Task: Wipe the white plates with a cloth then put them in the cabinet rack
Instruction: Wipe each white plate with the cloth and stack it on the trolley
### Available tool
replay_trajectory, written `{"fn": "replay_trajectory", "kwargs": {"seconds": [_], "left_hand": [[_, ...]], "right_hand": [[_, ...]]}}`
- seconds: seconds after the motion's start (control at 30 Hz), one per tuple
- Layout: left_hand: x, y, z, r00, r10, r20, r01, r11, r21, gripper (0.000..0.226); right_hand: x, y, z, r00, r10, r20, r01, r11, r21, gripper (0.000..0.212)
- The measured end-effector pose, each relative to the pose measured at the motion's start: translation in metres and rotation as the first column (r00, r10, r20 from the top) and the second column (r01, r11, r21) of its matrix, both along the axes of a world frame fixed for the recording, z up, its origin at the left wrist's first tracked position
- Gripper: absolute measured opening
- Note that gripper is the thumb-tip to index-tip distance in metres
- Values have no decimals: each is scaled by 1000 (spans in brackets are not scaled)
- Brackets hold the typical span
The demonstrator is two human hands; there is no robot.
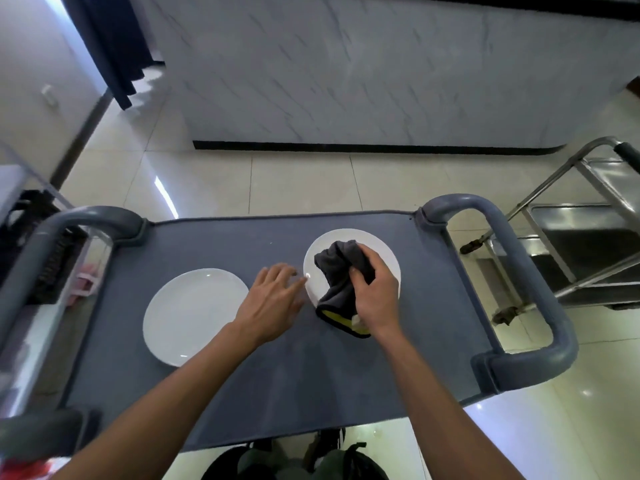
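Two bare forearms reach forward from the bottom edge over the grey cart top (242, 393), which serves as the landmark for everything else. Behind the cart stands a long bench (346, 81) with a pale marbled front and a dark base strip, and pale floor tiles (294, 178) lie between the two. Off the cart's right side stands a steel trolley (571, 237) with shiny shelves. Curved grey handles (512, 271) rise at both short ends of the cart.

On the cart top lie two white plates, well apart from each other. The left plate (194, 317) sits toward the left half of the cart, bare and flat. The right plate (349, 240) sits nearer the cart's far edge, right of centre, and is partly covered.

A dark grey cloth (337, 268) with a yellow underside is bunched on the right plate, its lower end hanging over the plate's near rim onto the cart top.

The right hand (375, 285) has its fingers curled around the cloth and presses it down on the right plate. The left hand (273, 303) hovers between the two plates with fingers straight and loosely spread, holding nothing; its fingertips (301, 280) reach the right plate's left rim, though whether they actually touch it is blurred.
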State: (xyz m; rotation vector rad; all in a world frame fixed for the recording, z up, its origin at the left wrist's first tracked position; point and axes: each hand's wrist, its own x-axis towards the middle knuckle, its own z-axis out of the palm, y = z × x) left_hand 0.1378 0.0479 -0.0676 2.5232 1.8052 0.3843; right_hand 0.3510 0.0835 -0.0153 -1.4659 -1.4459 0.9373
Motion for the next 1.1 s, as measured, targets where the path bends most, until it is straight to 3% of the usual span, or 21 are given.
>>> {"fn": "replay_trajectory", "kwargs": {"seconds": [0.27,0.5,0.77,0.9,1.1], "left_hand": [[-54,-35,10,982,183,-55,-185,982,-43,39],[-103,-69,1,917,396,-47,-399,911,-105,37],[-156,-95,-17,654,751,91,-696,645,-315,43],[-170,-96,-21,548,829,108,-743,542,-393,49],[-181,-100,-32,471,874,120,-743,466,-480,51]], "right_hand": [[-63,1,-2,982,185,28,-186,982,18,36],[-117,-5,-9,948,317,36,-317,948,-2,40],[-168,-18,-23,902,432,13,-429,900,-80,40],[-185,-24,-32,881,474,0,-471,876,-106,40],[-193,-28,-41,875,484,-5,-481,868,-127,40]]}}
